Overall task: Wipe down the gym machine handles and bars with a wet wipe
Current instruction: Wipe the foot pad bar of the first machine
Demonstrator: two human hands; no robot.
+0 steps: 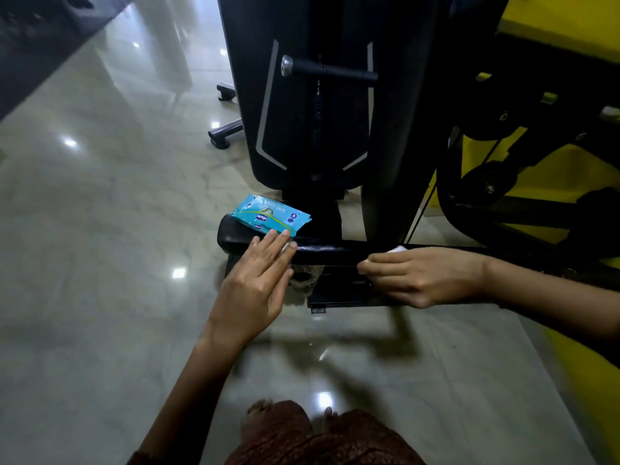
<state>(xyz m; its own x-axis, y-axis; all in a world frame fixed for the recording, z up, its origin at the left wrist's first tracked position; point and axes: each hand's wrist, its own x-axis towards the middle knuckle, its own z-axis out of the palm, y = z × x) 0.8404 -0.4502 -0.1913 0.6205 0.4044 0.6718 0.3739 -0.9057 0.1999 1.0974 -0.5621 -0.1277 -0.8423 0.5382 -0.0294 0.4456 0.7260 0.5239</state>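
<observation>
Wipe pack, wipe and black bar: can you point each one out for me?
wipe pack [268, 214]: head view, middle of the blue wrapper.
wipe [398, 249]: head view, the white corner that shows.
bar [322, 251]: head view, bare glossy stretch near the pack.

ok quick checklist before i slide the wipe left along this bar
1. Wipe gripped: ok, the right hand holds it.
2. Wipe in contact with the black bar: ok, pressed onto its top edge.
3. Bar steadied: ok, the left hand rests flat on it.
4. Path leftward free: not ok, the left hand lies on the bar and the wipe pack sits at its left end.
5. Wipe wet and clean enough: cannot tell.
</observation>
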